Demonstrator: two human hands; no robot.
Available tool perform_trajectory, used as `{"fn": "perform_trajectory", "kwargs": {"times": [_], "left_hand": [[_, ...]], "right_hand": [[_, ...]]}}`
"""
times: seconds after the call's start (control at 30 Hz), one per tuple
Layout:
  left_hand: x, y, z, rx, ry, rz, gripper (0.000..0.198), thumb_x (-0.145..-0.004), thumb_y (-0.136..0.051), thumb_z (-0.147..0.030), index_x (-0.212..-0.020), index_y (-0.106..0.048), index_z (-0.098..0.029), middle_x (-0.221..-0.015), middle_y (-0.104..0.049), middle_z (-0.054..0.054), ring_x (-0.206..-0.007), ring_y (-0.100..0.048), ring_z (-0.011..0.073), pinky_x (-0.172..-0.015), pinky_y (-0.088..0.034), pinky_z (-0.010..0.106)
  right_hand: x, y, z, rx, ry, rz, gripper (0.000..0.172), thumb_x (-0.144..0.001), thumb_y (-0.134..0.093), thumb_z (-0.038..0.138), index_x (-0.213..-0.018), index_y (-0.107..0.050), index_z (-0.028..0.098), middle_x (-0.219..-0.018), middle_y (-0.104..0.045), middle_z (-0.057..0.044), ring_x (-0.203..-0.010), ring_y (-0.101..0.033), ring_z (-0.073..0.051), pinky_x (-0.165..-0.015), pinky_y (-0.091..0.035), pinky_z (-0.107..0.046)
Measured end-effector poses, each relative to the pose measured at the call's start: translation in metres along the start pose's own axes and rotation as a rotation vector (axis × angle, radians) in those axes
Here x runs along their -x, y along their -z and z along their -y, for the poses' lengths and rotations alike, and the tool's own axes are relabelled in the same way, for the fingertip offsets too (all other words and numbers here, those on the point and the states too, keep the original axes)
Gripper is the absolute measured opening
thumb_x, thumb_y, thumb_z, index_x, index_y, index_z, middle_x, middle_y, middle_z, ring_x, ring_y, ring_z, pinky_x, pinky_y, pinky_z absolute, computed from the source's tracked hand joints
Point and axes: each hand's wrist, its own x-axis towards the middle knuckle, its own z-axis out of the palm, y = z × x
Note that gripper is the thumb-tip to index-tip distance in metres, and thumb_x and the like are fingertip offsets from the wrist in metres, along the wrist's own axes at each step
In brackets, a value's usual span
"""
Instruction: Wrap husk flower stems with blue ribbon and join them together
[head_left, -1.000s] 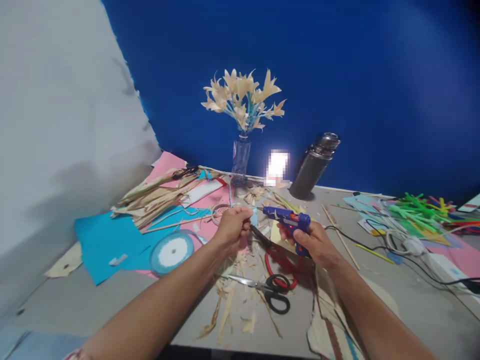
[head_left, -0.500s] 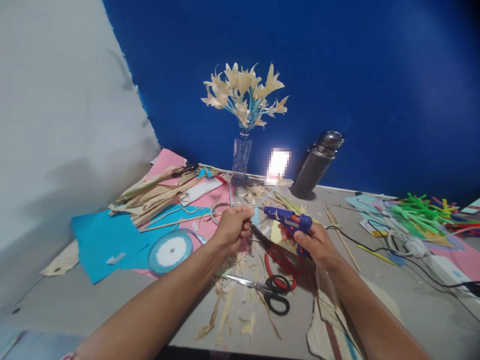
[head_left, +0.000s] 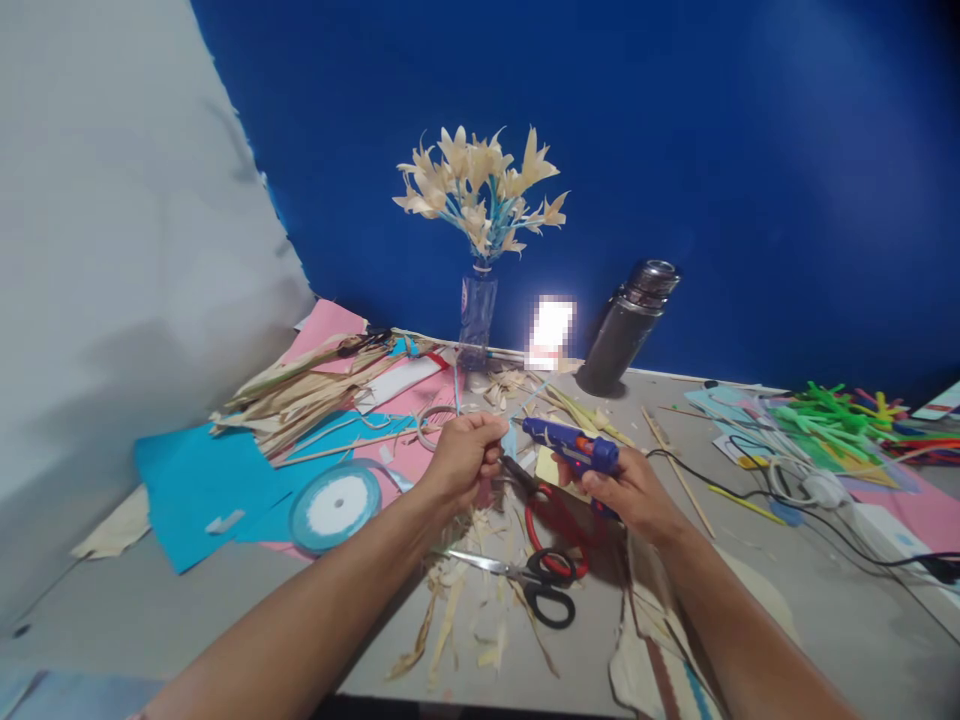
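My left hand (head_left: 466, 452) is closed in a pinch near the middle of the table. What its fingertips hold is too small to make out; a pale-blue strip (head_left: 513, 438) shows right beside them. Wrapped in my right hand (head_left: 626, 487) is a blue hot glue gun (head_left: 566, 444), its nozzle pointing left, a short gap from my left fingertips. Beneath my hands lie red-handled pliers (head_left: 556, 535), partly hidden, and black-handled scissors (head_left: 517, 574) with blades pointing left. Pale dried husk scraps (head_left: 450, 625) are scattered around them.
A clear bottle (head_left: 478, 315) holding cream husk flowers (head_left: 480, 185) stands at the back, near a dark thermos (head_left: 628, 330). On the left are a ribbon spool (head_left: 336, 507), blue sheets (head_left: 195, 480) and dried husks (head_left: 300, 395). A black cord (head_left: 720, 490) crosses the right side.
The view has shifted slightly, moving most things a little left in the picture. The glue gun has tilted slightly, its rear end lower. Both hands keep their grips.
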Motion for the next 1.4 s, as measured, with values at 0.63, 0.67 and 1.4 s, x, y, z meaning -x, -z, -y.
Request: {"fn": "perform_trajectory", "kwargs": {"times": [0.63, 0.67, 1.4], "left_hand": [[0.000, 0.000, -0.001, -0.061, -0.031, -0.062, 0.021, -0.061, -0.077, -0.018, -0.062, -0.056, -0.013, -0.044, -0.041, -0.007, -0.037, -0.033, 0.0028, -0.034, -0.019, 0.015], [0.000, 0.000, -0.001, -0.066, -0.041, -0.073, 0.021, -0.061, -0.077, -0.018, -0.062, -0.056, -0.013, -0.043, -0.041, -0.007, -0.037, -0.033, 0.0030, -0.034, -0.019, 0.015], [0.017, -0.009, -0.001, -0.060, 0.127, 0.219, 0.031, -0.065, -0.082, -0.030, -0.066, -0.056, -0.013, -0.044, -0.040, -0.008, -0.035, -0.028, 0.0009, -0.034, -0.017, 0.013]], "right_hand": [[0.002, 0.002, 0.007, 0.152, 0.026, -0.063, 0.041, -0.087, -0.056, 0.056, -0.083, -0.070, 0.018, -0.077, -0.067, -0.004, -0.069, -0.057, -0.019, -0.065, -0.044, -0.029], [0.001, 0.002, 0.008, 0.205, 0.018, -0.070, 0.037, -0.087, -0.058, 0.053, -0.085, -0.069, 0.018, -0.080, -0.068, -0.004, -0.071, -0.058, -0.020, -0.067, -0.044, -0.029], [-0.001, 0.002, 0.013, 0.186, -0.127, -0.056, 0.027, -0.082, -0.065, 0.038, -0.101, -0.071, 0.020, -0.094, -0.071, -0.006, -0.073, -0.061, -0.018, -0.067, -0.046, -0.031]]}}
